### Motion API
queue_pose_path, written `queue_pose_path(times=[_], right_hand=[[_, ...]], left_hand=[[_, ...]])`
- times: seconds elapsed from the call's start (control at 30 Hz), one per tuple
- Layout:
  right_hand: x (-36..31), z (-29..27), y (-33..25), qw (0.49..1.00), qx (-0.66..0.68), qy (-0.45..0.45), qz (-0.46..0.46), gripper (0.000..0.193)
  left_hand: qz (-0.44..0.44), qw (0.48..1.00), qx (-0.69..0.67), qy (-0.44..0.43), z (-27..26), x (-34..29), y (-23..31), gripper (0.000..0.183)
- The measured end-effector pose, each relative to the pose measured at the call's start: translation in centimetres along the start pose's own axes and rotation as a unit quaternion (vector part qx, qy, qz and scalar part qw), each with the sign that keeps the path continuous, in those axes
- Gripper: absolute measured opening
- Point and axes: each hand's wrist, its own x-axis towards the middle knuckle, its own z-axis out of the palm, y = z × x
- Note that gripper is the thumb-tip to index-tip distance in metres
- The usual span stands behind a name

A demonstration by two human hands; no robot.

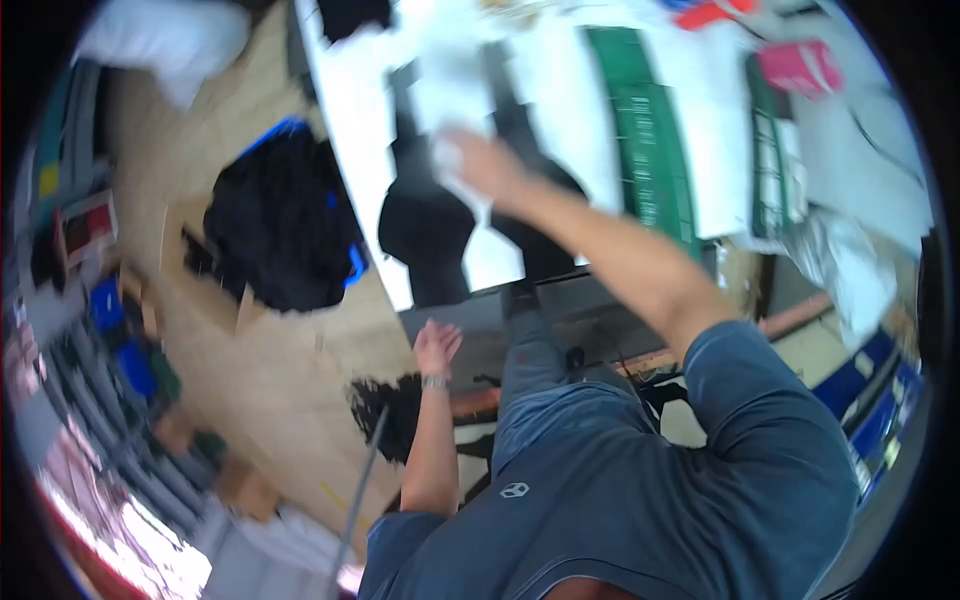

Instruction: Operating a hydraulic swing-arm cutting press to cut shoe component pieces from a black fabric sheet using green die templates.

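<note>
Two black cut fabric pieces, a left one [428, 222] and a right one [540, 185], lie side by side on the white tabletop [345, 60], each with a narrow far end and a wide, rounded middle. My right hand [485, 168], smeared by motion, is over the gap between them. A small whitish thing shows at its fingers, too blurred to name. My left hand [437, 345] is just off the table's near edge, below the left piece. Its fingers are loosely stretched and apart, holding nothing.
A long green slotted template [645, 140] lies right of the fabric; another green strip [768, 150] and a pink object [800, 68] are farther right. Left of the table, a heap of black fabric [285, 220] fills a blue-rimmed container. A clear plastic bag [845, 265] hangs at the right edge.
</note>
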Motion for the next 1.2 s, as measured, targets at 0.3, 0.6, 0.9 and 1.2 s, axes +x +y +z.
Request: queue_pose_path(times=[0.3,0.6,0.9,1.2], right_hand=[[-50.1,-6.8,-5.6,0.958,0.004,0.135,0.252,0.022],[-83.8,3.5,-19.2,0.461,-0.048,0.764,0.449,0.018],[-104.6,26.1,-28.1,0.121,-0.132,0.717,0.674,0.031],[-121.0,17.5,-14.7,0.11,-0.075,0.641,0.756,0.099]], left_hand=[[0.039,0.841,0.433,-0.321,9.8,-4.8,6.9,0.028],[0.188,0.528,0.697,-0.447,36.3,-23.3,0.3,0.056],[0.179,0.251,0.746,-0.59,32.3,-47.1,-26.9,0.034],[0.097,-0.04,0.715,-0.691,24.0,-60.4,-44.0,0.02]])
